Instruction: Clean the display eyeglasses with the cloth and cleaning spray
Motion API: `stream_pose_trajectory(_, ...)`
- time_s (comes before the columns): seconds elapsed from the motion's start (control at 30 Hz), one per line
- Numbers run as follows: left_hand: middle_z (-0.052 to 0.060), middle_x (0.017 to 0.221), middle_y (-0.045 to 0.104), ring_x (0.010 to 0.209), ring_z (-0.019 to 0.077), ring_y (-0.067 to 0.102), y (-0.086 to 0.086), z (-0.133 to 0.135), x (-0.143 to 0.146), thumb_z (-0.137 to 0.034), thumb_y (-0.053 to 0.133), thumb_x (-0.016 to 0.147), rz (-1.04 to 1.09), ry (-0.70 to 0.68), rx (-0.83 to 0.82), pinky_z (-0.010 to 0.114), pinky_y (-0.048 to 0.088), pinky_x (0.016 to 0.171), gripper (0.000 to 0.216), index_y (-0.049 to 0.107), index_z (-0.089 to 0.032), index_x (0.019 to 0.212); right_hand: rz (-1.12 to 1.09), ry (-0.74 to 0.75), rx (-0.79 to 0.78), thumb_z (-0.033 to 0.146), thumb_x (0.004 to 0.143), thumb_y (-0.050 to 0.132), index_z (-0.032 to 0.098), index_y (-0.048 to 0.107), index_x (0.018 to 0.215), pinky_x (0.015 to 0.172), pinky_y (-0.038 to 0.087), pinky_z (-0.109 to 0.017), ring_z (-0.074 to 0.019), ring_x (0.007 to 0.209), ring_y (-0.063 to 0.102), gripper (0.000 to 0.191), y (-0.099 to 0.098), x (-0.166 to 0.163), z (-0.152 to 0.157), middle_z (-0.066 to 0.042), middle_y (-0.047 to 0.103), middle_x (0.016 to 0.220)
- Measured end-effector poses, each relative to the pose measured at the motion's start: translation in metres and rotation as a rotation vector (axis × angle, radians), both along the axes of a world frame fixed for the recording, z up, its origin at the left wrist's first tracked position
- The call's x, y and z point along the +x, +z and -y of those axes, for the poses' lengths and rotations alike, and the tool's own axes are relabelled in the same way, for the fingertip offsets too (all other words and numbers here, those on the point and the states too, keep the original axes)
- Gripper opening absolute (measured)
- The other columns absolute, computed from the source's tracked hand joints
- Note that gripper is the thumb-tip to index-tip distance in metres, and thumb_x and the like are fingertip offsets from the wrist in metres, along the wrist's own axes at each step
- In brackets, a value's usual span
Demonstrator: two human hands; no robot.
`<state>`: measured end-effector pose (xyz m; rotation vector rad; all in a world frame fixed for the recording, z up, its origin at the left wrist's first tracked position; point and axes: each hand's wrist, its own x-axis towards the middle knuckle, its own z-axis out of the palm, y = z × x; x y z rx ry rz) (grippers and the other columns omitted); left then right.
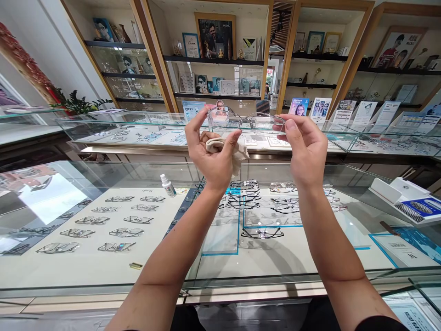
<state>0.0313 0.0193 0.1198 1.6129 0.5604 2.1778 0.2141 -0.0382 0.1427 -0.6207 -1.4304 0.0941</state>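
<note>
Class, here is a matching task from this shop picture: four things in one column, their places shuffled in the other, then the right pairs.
1 glasses
2 cloth
3 bottle
4 box

A on the counter, far right
B bunched in the left hand alone
C held up between left hand and right hand
D on the counter, left of the left arm

Pairs: 1-C, 2-B, 3-D, 4-A

Legible: "HOYA", upper right corner of the framed poster point(215, 34), top centre of frame. Print on the brochures point(320, 110), right of centre, and on the spray bottle point(168, 185) label, left of centre: too small to read.
</note>
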Motion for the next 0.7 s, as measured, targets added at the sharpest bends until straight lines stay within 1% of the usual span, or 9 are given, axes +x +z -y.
stream_pose_trajectory(0.13, 0.006, 0.178, 0.044, 0.113, 0.0283, 0.076, -0.0009, -0.0018, 0.0000, -0.060, 0.090, 0.083, 0.007, -0.028, -0.003, 0.046, 0.063, 0.088, 0.087, 0.051, -0.043, 0.158, 0.061, -0.011, 0.004, 0.058, 0.110, 0.048, 0.033, 0.071, 0.133, 0.097, 0.067, -0.046, -0.0255, 0.116, 0.078, 0.041, -0.0007, 0.0005, -0.0009, -0.008, 0.077, 0.123)
stream_pose_trajectory(0.23, 0.007, 0.177, 0.045, 0.111, 0.0278, 0.076, -0.0019, -0.0021, -0.0005, -0.060, 0.092, 0.081, 0.014, 0.018, 0.003, 0.045, 0.063, 0.089, 0.086, 0.054, -0.041, 0.155, 0.083, -0.014, 0.018, 0.058, 0.111, 0.047, 0.035, 0.066, 0.140, 0.097, 0.067, -0.046, -0.0257, 0.118, 0.077, 0.043, -0.0018, 0.0006, -0.0018, -0.008, 0.074, 0.127)
stream_pose_trajectory(0.4, 0.008, 0.175, 0.048, 0.111, 0.0271, 0.074, -0.0011, 0.0018, 0.0003, -0.061, 0.091, 0.082, 0.001, 0.084, 0.013, 0.044, 0.062, 0.087, 0.076, 0.060, -0.039, 0.148, 0.053, 0.017, 0.023, 0.059, 0.111, 0.047, 0.036, 0.065, 0.139, 0.097, 0.067, -0.045, -0.0252, 0.116, 0.078, 0.041, -0.0029, 0.0008, -0.0039, -0.007, 0.073, 0.131)
stream_pose_trajectory(0.47, 0.009, 0.174, 0.049, 0.117, 0.0279, 0.073, 0.0001, 0.0033, 0.0018, -0.062, 0.091, 0.082, 0.002, 0.098, 0.023, 0.042, 0.061, 0.089, 0.076, 0.060, -0.036, 0.147, 0.046, 0.033, 0.034, 0.059, 0.111, 0.047, 0.036, 0.065, 0.137, 0.097, 0.067, -0.044, -0.0248, 0.117, 0.078, 0.040, -0.0030, 0.0013, -0.0050, -0.006, 0.073, 0.132)
stream_pose_trajectory(0.53, 0.010, 0.172, 0.051, 0.127, 0.0299, 0.070, 0.0016, 0.0045, 0.0033, -0.062, 0.092, 0.081, 0.007, 0.111, 0.043, 0.041, 0.061, 0.091, 0.077, 0.060, -0.034, 0.145, 0.053, 0.027, 0.032, 0.060, 0.111, 0.047, 0.036, 0.064, 0.139, 0.096, 0.067, -0.043, -0.0246, 0.118, 0.077, 0.041, -0.0029, 0.0018, -0.0058, -0.006, 0.072, 0.133)
stream_pose_trajectory(0.63, 0.008, 0.168, 0.056, 0.143, 0.0320, 0.063, 0.0040, 0.0064, 0.0049, -0.062, 0.090, 0.082, -0.005, 0.094, 0.062, 0.040, 0.061, 0.091, 0.074, 0.059, -0.036, 0.144, 0.044, 0.015, -0.002, 0.060, 0.111, 0.047, 0.036, 0.063, 0.141, 0.096, 0.067, -0.044, -0.0245, 0.116, 0.078, 0.041, -0.0026, 0.0022, -0.0065, -0.006, 0.073, 0.131)
stream_pose_trajectory(0.7, 0.007, 0.165, 0.058, 0.148, 0.0316, 0.059, 0.0053, 0.0076, 0.0054, -0.062, 0.088, 0.085, -0.035, 0.057, 0.051, 0.040, 0.061, 0.091, 0.072, 0.058, -0.038, 0.145, 0.018, 0.032, -0.016, 0.057, 0.110, 0.050, 0.036, 0.065, 0.137, 0.096, 0.067, -0.045, -0.0244, 0.111, 0.078, 0.038, -0.0025, 0.0026, -0.0072, -0.006, 0.074, 0.128)
